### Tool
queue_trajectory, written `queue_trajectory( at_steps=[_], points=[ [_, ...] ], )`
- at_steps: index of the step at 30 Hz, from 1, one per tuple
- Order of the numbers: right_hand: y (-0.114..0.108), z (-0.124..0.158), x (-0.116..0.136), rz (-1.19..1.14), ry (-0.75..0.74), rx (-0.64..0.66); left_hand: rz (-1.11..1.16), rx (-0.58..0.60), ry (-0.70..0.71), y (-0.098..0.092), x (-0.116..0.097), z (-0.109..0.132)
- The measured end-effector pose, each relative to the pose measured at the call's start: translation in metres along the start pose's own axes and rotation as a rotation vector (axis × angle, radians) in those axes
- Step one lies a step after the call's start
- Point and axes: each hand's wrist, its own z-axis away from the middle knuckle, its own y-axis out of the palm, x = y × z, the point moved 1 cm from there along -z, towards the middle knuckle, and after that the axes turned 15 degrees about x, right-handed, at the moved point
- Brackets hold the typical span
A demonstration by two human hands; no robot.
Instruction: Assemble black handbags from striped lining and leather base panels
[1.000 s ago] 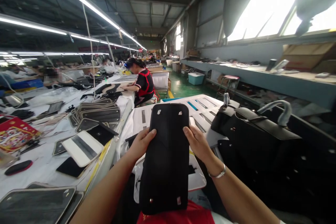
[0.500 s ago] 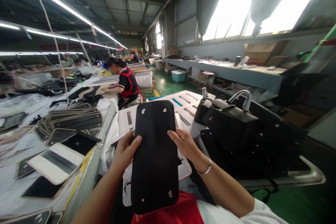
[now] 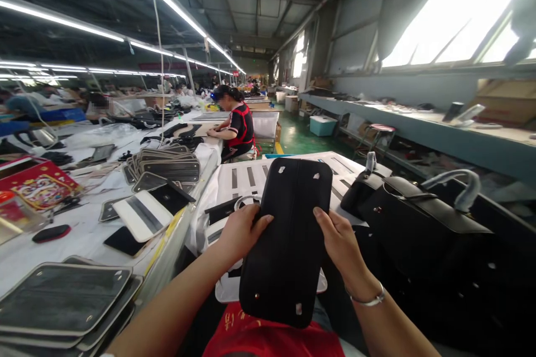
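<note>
Head view: a long white surface point(image 3: 86, 248) fills the left of the frame, and a big room goes far back behind it. Bright lights point(image 3: 184, 13) run in rows at the upper left, a window point(image 3: 456, 17) shines at the upper right, and the floor point(image 3: 288, 142) in the middle is green. One person point(image 3: 239, 128) in black and red sits beside the surface.

One black panel point(image 3: 287, 240) is just below the middle. It has four small marks near its corners: three pale, one gold. Two hands hold it. The left hand point(image 3: 245, 228) and the right hand point(image 3: 340, 237) each pinch one long side, mostly closed, thumbs in front. Some fingers are hidden.

I count one white piece point(image 3: 134, 223) with a dark stripe, one red box point(image 3: 42, 185), one blue tub point(image 3: 322, 126) and one bracelet point(image 3: 371, 297). Two grey piles, one at the left point(image 3: 171, 170) and one at the lower left point(image 3: 62, 301), have too many pieces to count.
</note>
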Motion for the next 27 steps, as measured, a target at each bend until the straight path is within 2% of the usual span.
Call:
queue_trajectory(
  at_steps=[7,13,18,24,27],
  points=[
    [-0.002,0.002,-0.003,0.036,-0.018,0.010,0.080,-0.009,0.111,0.002,0.003,-0.002],
    [-0.004,-0.002,-0.005,-0.039,0.004,0.064,0.357,-0.021,0.193,0.006,0.009,0.002],
    [-0.013,-0.011,-0.006,-0.078,0.023,0.152,0.530,-0.017,0.242,0.013,0.008,0.006],
    [-0.021,-0.023,-0.003,-0.242,0.028,0.308,0.611,0.061,0.326,0.013,0.004,0.007],
    [-0.020,-0.023,0.000,-0.384,0.048,0.344,0.630,0.177,0.391,0.005,0.002,0.006]
  ],
)
